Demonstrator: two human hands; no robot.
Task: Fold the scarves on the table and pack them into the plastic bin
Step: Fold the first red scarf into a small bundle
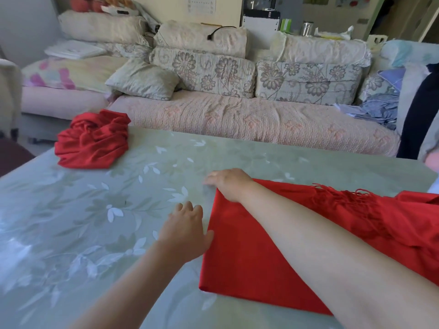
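Folded scarf [261, 245] lies flat on the surface [118, 222], just right of your left hand [187, 226], fingers loose and apart. Right hand [229, 184] rests flat at its far corner, fingers straight. It looks soft, light and limp, so lift it by the folded edge. Crumpled scarf [92, 141] sits well beyond your fingers.

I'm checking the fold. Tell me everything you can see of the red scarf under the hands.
The scarf is red, soft woven-looking cloth, folded flat with a straight left edge, fringe bunched toward its right end. It lies on the green floral table. The right hand rests on its far corner, forearm across it; the left hand touches its left edge.
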